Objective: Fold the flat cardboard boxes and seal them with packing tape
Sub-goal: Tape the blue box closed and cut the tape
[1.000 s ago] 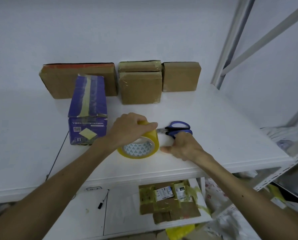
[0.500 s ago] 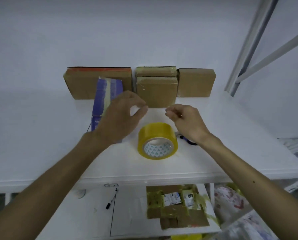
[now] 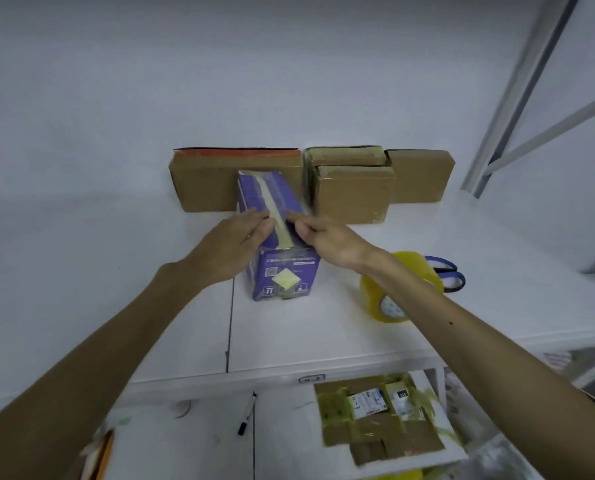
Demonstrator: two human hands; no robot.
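Observation:
A purple cardboard box (image 3: 282, 275) lies lengthwise on the white table (image 3: 116, 271), with a strip of yellowish tape (image 3: 271, 199) running along its top seam. My left hand (image 3: 233, 240) rests flat on the box top, just left of the strip. My right hand (image 3: 327, 237) touches the top on the strip's right side with bent fingertips. Neither hand holds anything. A yellow packing tape roll (image 3: 386, 303) stands on the table to the right, partly behind my right forearm. Blue-handled scissors (image 3: 448, 271) lie just behind the roll.
Three brown cardboard boxes (image 3: 206, 181) (image 3: 351, 195) (image 3: 424, 174) stand against the back wall. A metal shelf frame (image 3: 517, 91) rises at the right. On the lower shelf lie a flattened taped carton (image 3: 375, 434) and a black marker (image 3: 247, 414).
Both hands have left the tape roll and scissors and moved up and left onto the purple box's top. The view has shifted, so the roll now sits at the right.

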